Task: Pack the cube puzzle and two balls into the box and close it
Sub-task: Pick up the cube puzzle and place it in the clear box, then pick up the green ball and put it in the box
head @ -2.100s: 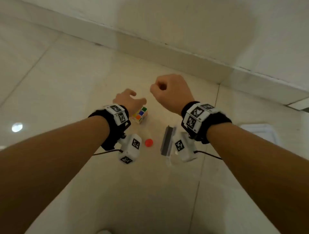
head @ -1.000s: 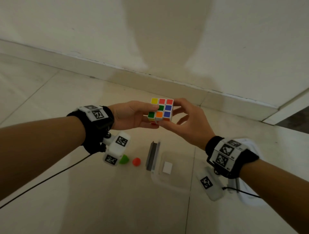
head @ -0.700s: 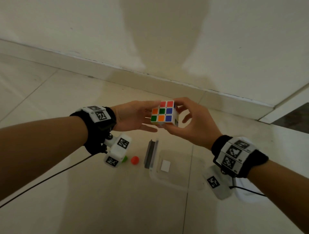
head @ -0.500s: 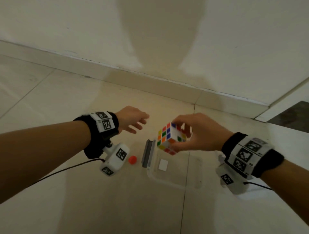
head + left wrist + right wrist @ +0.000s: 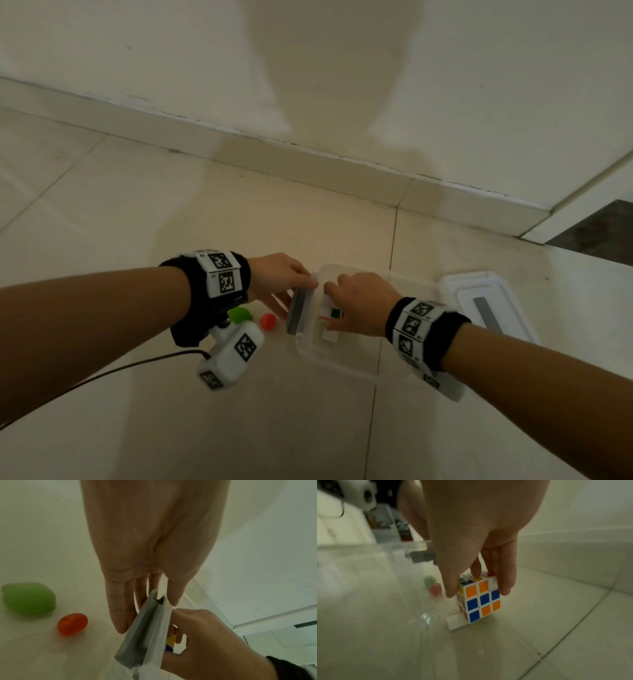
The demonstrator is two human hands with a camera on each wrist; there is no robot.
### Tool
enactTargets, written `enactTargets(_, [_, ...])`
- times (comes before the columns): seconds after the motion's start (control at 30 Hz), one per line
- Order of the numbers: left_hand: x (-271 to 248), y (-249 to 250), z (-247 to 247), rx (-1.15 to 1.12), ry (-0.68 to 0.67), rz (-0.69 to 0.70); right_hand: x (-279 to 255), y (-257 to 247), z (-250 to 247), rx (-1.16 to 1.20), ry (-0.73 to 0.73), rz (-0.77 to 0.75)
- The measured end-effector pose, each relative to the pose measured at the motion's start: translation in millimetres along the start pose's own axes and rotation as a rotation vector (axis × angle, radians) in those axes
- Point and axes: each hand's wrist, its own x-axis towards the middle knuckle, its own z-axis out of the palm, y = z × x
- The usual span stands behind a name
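Right wrist view gives me the best look: the cube puzzle point(image 5: 479, 599) sits inside the clear box point(image 5: 337, 359), low against its floor and partly over a small white label point(image 5: 455, 622), with my right hand point(image 5: 359, 305) grasping it from above, thumb on one side and fingers on the other. I can't tell whether the cube fully rests on the bottom. My left hand point(image 5: 277, 277) is at the box's left end, fingers straight, thumb and fingers either side of the raised grey latch flap point(image 5: 145, 632) (touching it, not curled round it). Just left of the box, on the tiled floor point(image 5: 137, 212), lie the red ball point(image 5: 268, 321) and, beside it, the green ball point(image 5: 239, 314), both outside. The white lid point(image 5: 486, 305) lies on the floor to the right of the box.
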Motion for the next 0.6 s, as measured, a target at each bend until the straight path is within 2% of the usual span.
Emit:
enactTargets(0.27, [3.8,-8.9,-0.8,-0.065,0.021,-0.013,-1.4,3.3,-5.4,-0.102,0.059,-0.081])
enactTargets(0.37, [9.0,-23.0,-6.9,-0.055,0.138,-0.034,-6.2,10.6,-13.7,-0.026,0.155,-0.068])
enactTargets(0.5, [17.0,-48.3,-21.8,0.356,0.328,-0.051,-10.4,24.7,-32.5,0.181,0.457,-0.009])
enactTargets(0.6, [21.5,-65.9,-25.2,0.612,0.309,-0.21,-8.3,31.3,-46.4,0.28,0.571,0.032])
